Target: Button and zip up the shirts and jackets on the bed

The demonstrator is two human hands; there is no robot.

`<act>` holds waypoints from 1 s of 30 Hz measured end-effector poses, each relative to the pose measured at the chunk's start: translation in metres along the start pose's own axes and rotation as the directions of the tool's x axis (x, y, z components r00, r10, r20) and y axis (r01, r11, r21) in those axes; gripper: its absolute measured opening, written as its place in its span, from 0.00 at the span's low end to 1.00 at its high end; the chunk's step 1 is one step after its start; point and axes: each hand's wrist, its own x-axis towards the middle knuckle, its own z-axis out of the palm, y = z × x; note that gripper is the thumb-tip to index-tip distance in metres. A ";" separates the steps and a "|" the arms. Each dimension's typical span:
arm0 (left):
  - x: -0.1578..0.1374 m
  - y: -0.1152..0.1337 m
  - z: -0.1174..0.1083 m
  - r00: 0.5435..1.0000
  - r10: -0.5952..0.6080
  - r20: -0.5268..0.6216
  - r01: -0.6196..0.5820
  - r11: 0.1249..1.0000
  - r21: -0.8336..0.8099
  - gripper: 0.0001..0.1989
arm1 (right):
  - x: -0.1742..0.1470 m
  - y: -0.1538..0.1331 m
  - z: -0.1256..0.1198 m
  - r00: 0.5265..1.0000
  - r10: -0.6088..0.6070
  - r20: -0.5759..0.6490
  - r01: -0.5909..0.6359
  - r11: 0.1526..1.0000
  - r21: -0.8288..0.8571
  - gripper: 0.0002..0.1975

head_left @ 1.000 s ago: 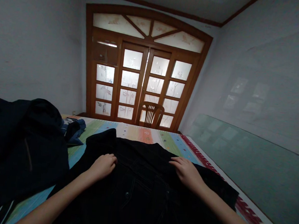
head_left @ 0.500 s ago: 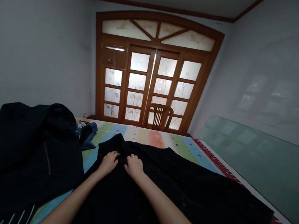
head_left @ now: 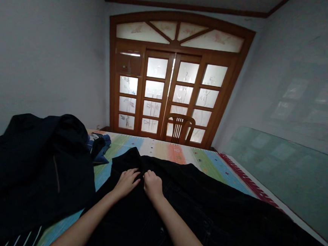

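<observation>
A black jacket [head_left: 192, 201] lies spread on the striped cloth, its collar end pointing away from me. My left hand [head_left: 128, 181] is near the collar with its fingers closed on the jacket's front edge. Right beside it, my right hand [head_left: 152, 183] pinches the same dark fabric with curled fingers. The two hands are close together, a small gap between their fingertips. What exactly sits between the fingers, such as a button or a snap, is too dark and small to make out.
A dark heap of clothing [head_left: 35, 166] with a zip lies at the left, by a small blue garment [head_left: 102, 150]. Striped fabric [head_left: 26, 237] shows at the lower left. Behind the colourful tablecloth [head_left: 175, 152] stands a wooden chair [head_left: 177, 126]. A glass panel [head_left: 285, 174] lines the right side.
The view has shifted slightly, so the scene sits a little further right. Both hands remain at the jacket near its collar, with the right fingers curled more tightly.
</observation>
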 end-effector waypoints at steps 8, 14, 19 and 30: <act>0.004 -0.003 0.004 0.996 -0.082 0.021 0.083 0.995 -0.048 0.14 | -0.003 0.003 0.001 0.997 0.068 -0.049 -0.062 0.991 0.122 0.09; 0.022 0.002 0.005 0.975 -0.206 0.083 0.215 0.970 -0.115 0.14 | 0.003 0.010 0.002 0.973 0.231 -0.016 -0.219 0.940 0.263 0.10; 0.030 0.015 0.001 0.958 -0.270 0.096 0.284 0.941 -0.183 0.11 | 0.009 0.017 0.007 0.948 0.313 0.051 -0.312 0.891 0.330 0.09; 0.028 0.019 -0.004 0.953 -0.292 0.083 0.303 0.914 -0.269 0.15 | 0.012 0.010 0.008 0.936 0.338 0.097 -0.352 0.901 0.254 0.11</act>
